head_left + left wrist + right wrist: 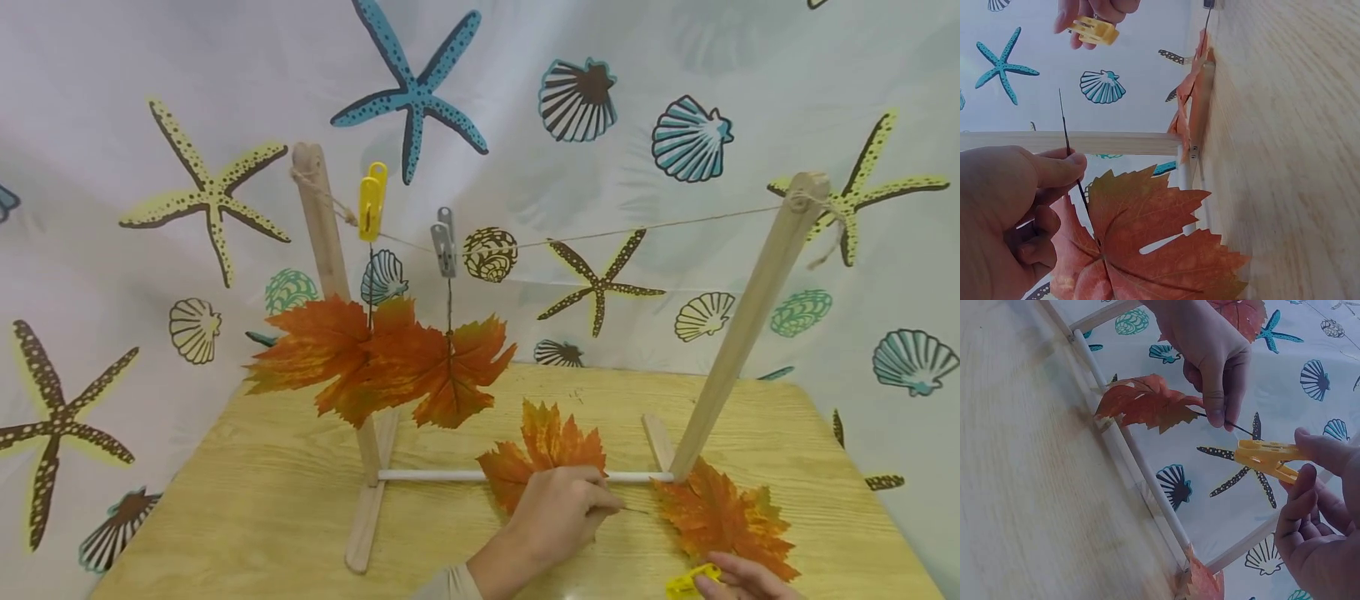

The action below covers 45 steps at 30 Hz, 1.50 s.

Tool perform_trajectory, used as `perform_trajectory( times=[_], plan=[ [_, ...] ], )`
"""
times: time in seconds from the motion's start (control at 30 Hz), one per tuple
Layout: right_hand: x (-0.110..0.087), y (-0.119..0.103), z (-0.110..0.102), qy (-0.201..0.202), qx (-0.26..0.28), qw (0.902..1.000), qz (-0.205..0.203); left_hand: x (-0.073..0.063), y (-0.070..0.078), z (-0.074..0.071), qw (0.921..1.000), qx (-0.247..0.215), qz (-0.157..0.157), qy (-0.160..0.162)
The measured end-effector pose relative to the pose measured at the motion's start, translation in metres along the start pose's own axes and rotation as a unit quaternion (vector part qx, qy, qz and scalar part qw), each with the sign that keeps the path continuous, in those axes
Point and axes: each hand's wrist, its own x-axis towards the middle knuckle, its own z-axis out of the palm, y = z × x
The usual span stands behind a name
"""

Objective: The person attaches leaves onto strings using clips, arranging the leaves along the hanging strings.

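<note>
My left hand [551, 518] pinches the dark thin stem [1067, 134] of an orange artificial maple leaf [551, 442] between thumb and fingers. The leaf hangs down below that hand in the left wrist view. To its right, my right hand [753, 577] grips a yellow clothespin [1266, 456] by its handle ends. The stem's free tip points toward the clothespin; in the left wrist view a gap shows between them. Another maple leaf [723, 512] lies by the foot of the right post, just beyond my right hand.
A twine line [645, 227] runs between two wooden posts, the left one [322, 225] and the right one [750, 333]. On it, a yellow clothespin [371, 204] and a grey clothespin [445, 243] hold hanging leaves [330, 350]. A white rod [431, 475] joins the posts low above the wooden table [247, 492].
</note>
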Motion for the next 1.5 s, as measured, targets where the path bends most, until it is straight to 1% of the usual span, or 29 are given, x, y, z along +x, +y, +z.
perform_trajectory(
  times=[0.03, 0.1, 0.13, 0.17, 0.23, 0.3, 0.37, 0.47, 0.57, 0.67, 0.73, 0.9, 0.97, 1.07, 1.13, 1.2, 1.27, 1.37, 1.43, 1.5],
  plan=[
    [-0.002, -0.002, 0.004, 0.021, -0.008, 0.9997, -0.009, 0.001, 0.0, -0.001, 1.0, -0.001, -0.004, 0.005],
    [-0.004, -0.013, 0.017, 0.091, -0.019, 0.9956, 0.003, 0.002, 0.001, -0.003, 0.9998, 0.0, -0.014, 0.016],
    [-0.004, -0.019, 0.021, 0.112, -0.027, 0.9933, 0.006, 0.002, 0.002, -0.005, 0.9996, 0.004, -0.017, 0.022],
    [-0.004, -0.025, 0.025, 0.127, -0.028, 0.9915, 0.006, 0.003, 0.002, -0.007, 0.9994, 0.007, -0.021, 0.027],
    [-0.005, -0.037, 0.031, 0.139, -0.028, 0.9899, 0.007, 0.004, 0.004, -0.011, 0.9989, 0.017, -0.025, 0.035],
    [-0.008, -0.049, 0.036, 0.147, -0.012, 0.9891, -0.006, 0.004, 0.006, -0.016, 0.9982, 0.022, -0.03, 0.046],
    [-0.011, -0.06, 0.039, 0.147, -0.012, 0.9886, -0.033, 0.004, 0.009, -0.022, 0.9972, 0.027, -0.035, 0.06],
    [-0.017, -0.073, 0.044, 0.14, -0.029, 0.9863, -0.083, 0.003, 0.014, -0.033, 0.9955, 0.025, -0.047, 0.079],
    [-0.021, -0.083, 0.046, 0.125, -0.052, 0.9831, -0.123, 0.002, 0.02, -0.045, 0.9946, 0.021, -0.059, 0.082],
    [-0.023, -0.092, 0.046, 0.105, -0.063, 0.9824, -0.141, 0.0, 0.027, -0.058, 0.994, 0.003, -0.082, 0.073],
    [-0.024, -0.099, 0.045, 0.093, -0.069, 0.9821, -0.148, -0.002, 0.032, -0.067, 0.9922, -0.016, -0.103, 0.068],
    [-0.025, -0.118, 0.045, 0.068, -0.097, 0.9804, -0.157, -0.005, 0.041, -0.089, 0.9847, -0.06, -0.145, 0.077],
    [-0.027, -0.124, 0.046, 0.062, -0.108, 0.9787, -0.163, -0.006, 0.042, -0.094, 0.9825, -0.066, -0.156, 0.078],
    [-0.03, -0.134, 0.047, 0.056, -0.124, 0.9741, -0.181, -0.007, 0.042, -0.101, 0.9796, -0.063, -0.172, 0.082],
    [-0.032, -0.14, 0.049, 0.056, -0.136, 0.9696, -0.196, -0.006, 0.042, -0.106, 0.9768, -0.064, -0.183, 0.092],
    [-0.033, -0.145, 0.051, 0.058, -0.152, 0.9616, -0.221, -0.004, 0.043, -0.11, 0.9744, -0.065, -0.186, 0.108],
    [-0.033, -0.152, 0.053, 0.057, -0.167, 0.9504, -0.256, 0.0, 0.043, -0.115, 0.9727, -0.065, -0.186, 0.123],
    [-0.031, -0.162, 0.056, 0.05, -0.186, 0.9293, -0.315, 0.006, 0.04, -0.12, 0.9718, -0.057, -0.181, 0.14],
    [-0.03, -0.17, 0.059, 0.039, -0.195, 0.9182, -0.342, 0.008, 0.036, -0.123, 0.9706, -0.06, -0.185, 0.142],
    [-0.029, -0.178, 0.063, 0.024, -0.209, 0.9084, -0.362, 0.008, 0.033, -0.125, 0.9681, -0.065, -0.197, 0.141]
  ],
)
